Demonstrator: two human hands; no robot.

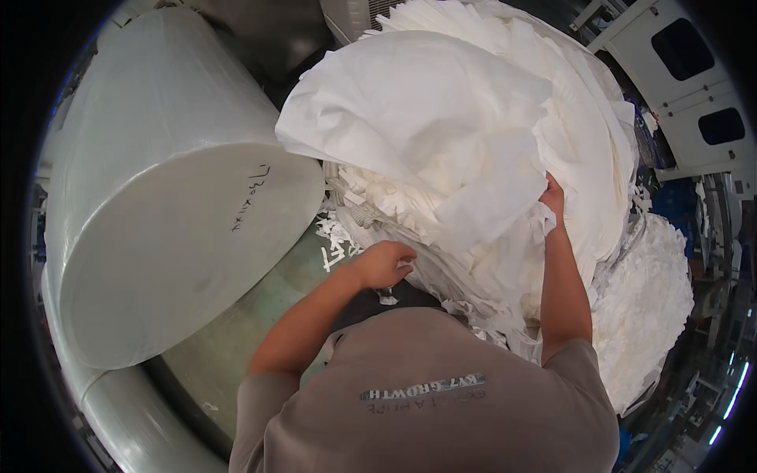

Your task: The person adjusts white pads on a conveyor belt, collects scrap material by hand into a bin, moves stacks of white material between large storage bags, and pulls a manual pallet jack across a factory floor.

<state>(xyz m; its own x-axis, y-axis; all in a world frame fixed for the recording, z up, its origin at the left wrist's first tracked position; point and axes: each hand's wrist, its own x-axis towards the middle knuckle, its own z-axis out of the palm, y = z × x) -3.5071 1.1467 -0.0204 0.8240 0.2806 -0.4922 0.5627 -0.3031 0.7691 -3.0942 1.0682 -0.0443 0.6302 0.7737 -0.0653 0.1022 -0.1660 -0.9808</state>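
A large pile of thin white sheet material [410, 94], layered and rumpled, fills the space in front of me. My right hand [553, 195] is closed on the edge of a loose white sheet [497, 185], partly hidden behind it, with the arm stretched forward. My left hand [385, 264] hangs lower, in front of my waist, its fingers curled inward near the pile's ragged lower edge. What those fingers hold, if anything, I cannot make out. Just below that hand shows a small shiny pale bit [386, 297].
A big film-wrapped roll [189, 252] with handwriting on its flat end stands at the left, another wrapped roll [150, 426] below it. White scraps [337, 240] lie on the greenish floor [252, 315]. A bulging white bundle [643, 311] sits at right, near white machine cabinets [670, 94].
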